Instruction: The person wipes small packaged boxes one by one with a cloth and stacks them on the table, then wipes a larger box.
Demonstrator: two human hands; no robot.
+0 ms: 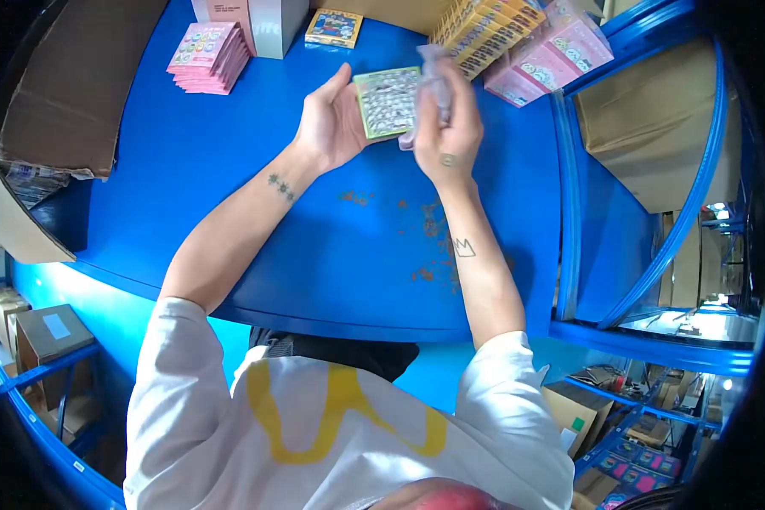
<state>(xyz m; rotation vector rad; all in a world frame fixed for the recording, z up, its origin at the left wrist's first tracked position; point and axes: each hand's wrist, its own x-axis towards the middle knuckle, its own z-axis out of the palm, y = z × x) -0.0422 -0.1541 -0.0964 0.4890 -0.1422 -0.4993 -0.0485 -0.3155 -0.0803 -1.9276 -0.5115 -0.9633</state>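
My left hand [333,123] holds a flat square green-edged box [388,102] above the blue tabletop, supporting it from its left side and below with the thumb raised. Small grey and white pictures in rows cover the top face of the box. In my right hand [456,127] is a crumpled greyish-pink cloth [433,75], gripped against the right edge of the box. Motion smears the cloth, and my right fingers hide that side of the box.
A pink stack of packets [208,58] stands at the back left, with a small yellow box [334,29] nearby. Yellow boxes [489,34] and pink boxes [552,59] are piled at the back right. An opened cardboard box [59,85] borders the left; blue shelving [569,204] borders the right.
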